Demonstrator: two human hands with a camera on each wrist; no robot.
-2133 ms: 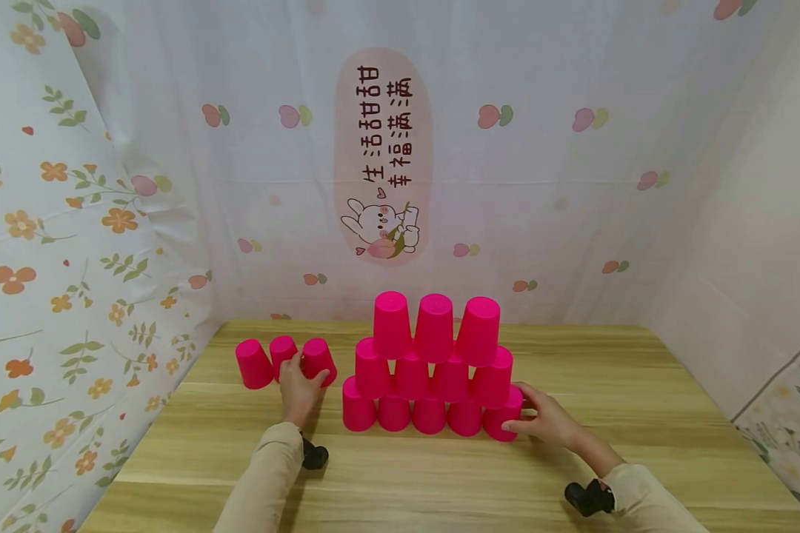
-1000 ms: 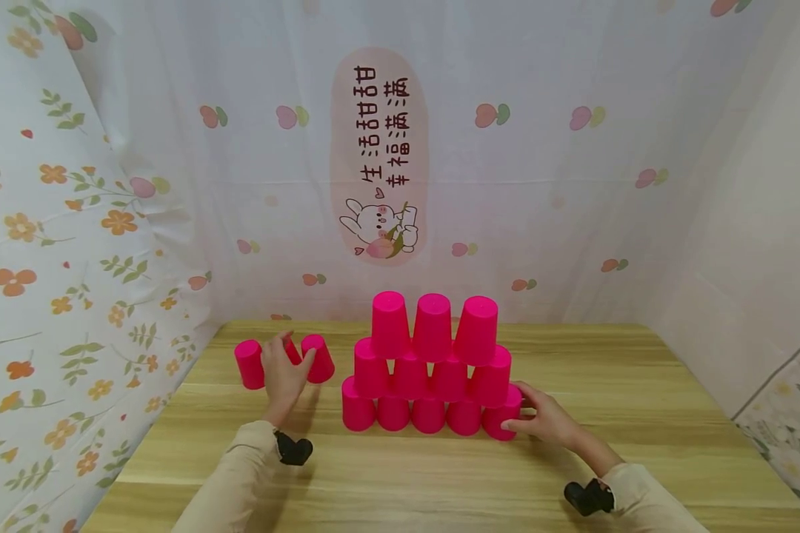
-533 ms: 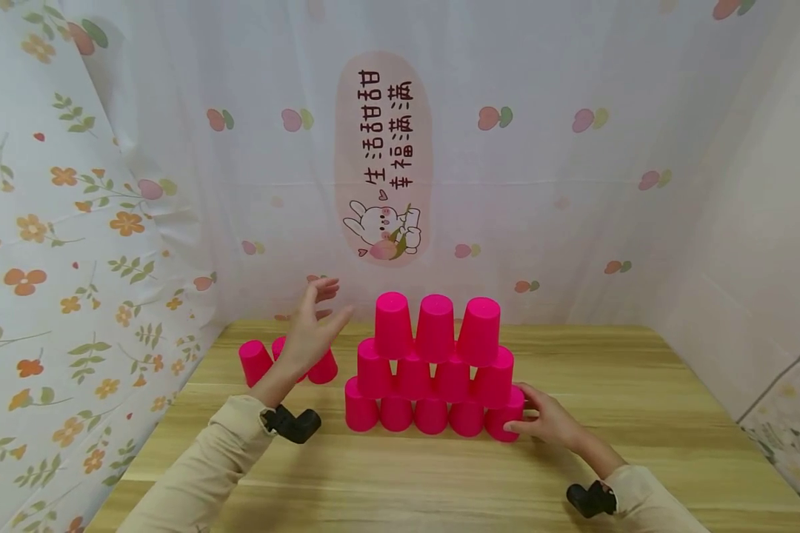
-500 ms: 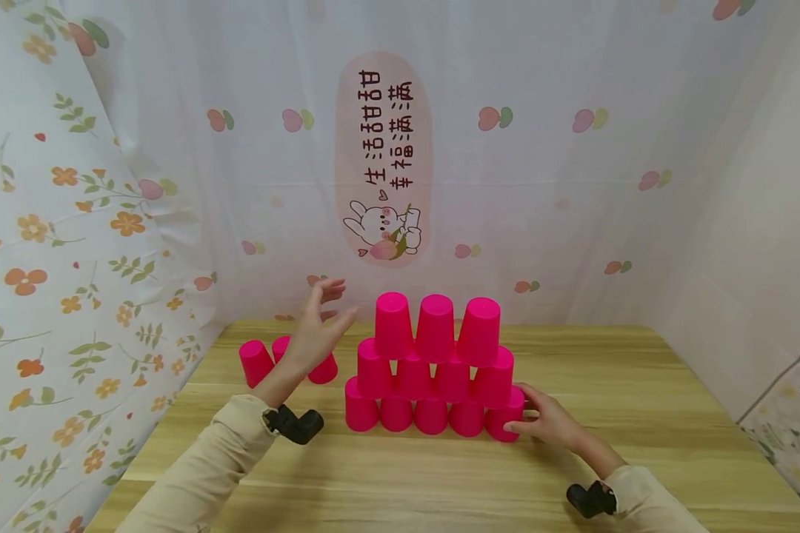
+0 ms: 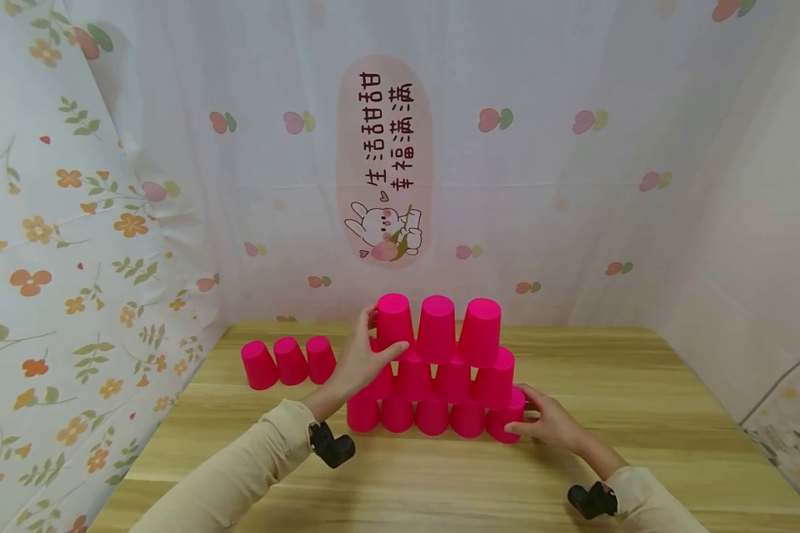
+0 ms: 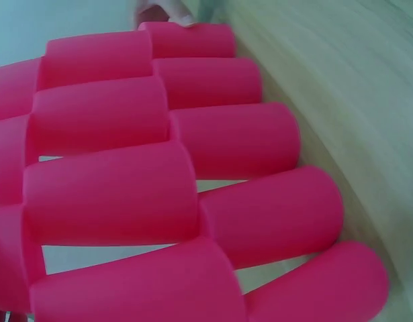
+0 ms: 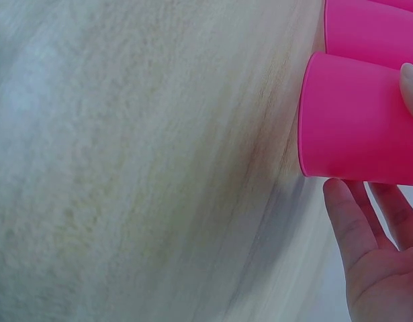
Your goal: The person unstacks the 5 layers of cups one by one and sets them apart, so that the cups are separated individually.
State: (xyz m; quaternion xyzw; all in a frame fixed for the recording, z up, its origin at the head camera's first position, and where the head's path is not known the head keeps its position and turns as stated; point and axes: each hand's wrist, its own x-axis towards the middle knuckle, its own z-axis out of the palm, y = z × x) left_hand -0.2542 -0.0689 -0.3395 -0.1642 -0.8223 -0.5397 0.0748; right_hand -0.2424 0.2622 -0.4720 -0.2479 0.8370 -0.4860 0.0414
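Note:
Pink cups stand upside down in a three-tier stack at the table's middle, three cups in the top row. My left hand (image 5: pixel 356 363) is at the leftmost top-row cup (image 5: pixel 395 318), thumb across its front and fingers behind its left side. Those fingers are mostly hidden by the cup. At the stack's lower right, my right hand (image 5: pixel 552 423) holds the end cup of the bottom row (image 5: pixel 500 423) between thumb and fingers. The right wrist view shows its thumb (image 7: pixel 411 90) on that cup's side. Neighbouring cups (image 6: pixel 112 191) fill the left wrist view.
Left of the stack, three more inverted pink cups (image 5: pixel 291 361) stand in a short row on the wooden table (image 5: pixel 440 481). A patterned curtain (image 5: pixel 540 192) hangs behind, with floral cloth (image 5: pixel 107 281) along the left side.
My left hand has left the three separate cups, risen, and moved right to the leftmost top cup of the stack. The right hand and the stacked cups keep their places.

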